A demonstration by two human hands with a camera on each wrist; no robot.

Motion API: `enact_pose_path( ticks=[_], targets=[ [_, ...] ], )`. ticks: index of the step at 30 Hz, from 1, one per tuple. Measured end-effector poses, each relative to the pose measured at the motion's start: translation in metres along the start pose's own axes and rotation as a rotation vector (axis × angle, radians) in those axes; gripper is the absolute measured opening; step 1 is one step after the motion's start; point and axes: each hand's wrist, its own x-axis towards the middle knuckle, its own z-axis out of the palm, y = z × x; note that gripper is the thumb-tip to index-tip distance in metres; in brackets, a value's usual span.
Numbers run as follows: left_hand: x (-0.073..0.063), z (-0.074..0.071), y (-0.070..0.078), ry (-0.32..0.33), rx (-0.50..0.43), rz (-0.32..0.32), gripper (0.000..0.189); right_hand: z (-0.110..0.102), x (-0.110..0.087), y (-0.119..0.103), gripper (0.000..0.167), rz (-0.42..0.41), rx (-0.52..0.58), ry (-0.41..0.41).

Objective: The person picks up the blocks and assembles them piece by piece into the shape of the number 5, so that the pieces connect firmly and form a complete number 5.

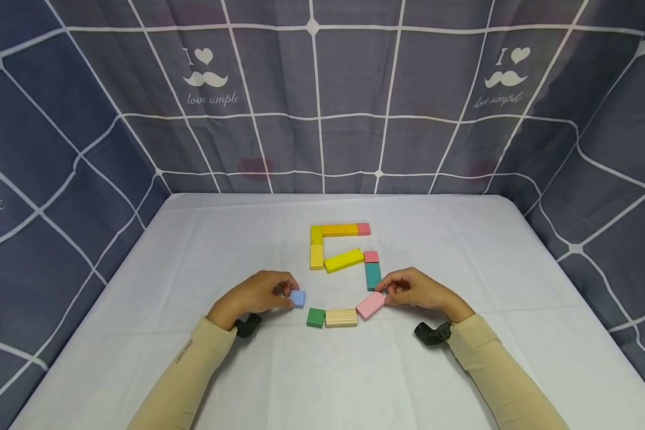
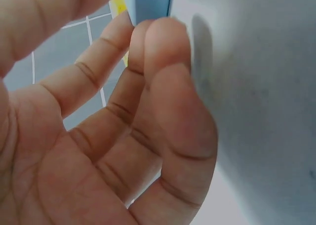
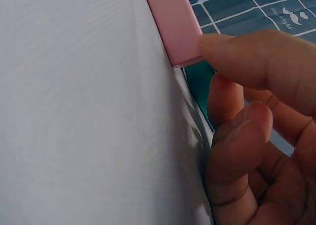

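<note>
My left hand pinches a small blue block between thumb and fingers, just left of the other blocks; its edge shows past my fingertips in the left wrist view. On the right, my right hand holds the upper right end of a pink block with thumb and index finger. That pink block lies slanted, its lower end by a ridged wooden block. A teal block stands just above it, near my index fingertip. Beside the wooden block, on its left, is a green block.
Farther back, yellow blocks form a corner, with an orange-yellow block and a pink piece along the top. A slanted yellow block meets another pink piece. A white cloth covers the table; dark checked fabric surrounds it.
</note>
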Motion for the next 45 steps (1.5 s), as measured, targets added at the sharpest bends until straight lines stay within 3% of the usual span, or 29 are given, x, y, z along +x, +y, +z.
enact_pose_path(
  ticks=[11, 22, 45],
  targets=[
    [-0.003, 0.0, 0.006, -0.072, 0.003, 0.077, 0.024, -0.001, -0.001, 0.003, 0.025, -0.01, -0.001, 0.006],
    [-0.002, 0.002, 0.009, -0.074, 0.018, 0.108, 0.023, 0.0, -0.002, 0.003, 0.025, -0.021, 0.004, 0.01],
    [-0.002, 0.005, 0.015, -0.077, 0.005, 0.139, 0.025, 0.0, -0.005, 0.0, 0.026, 0.035, 0.014, 0.019]
  ],
)
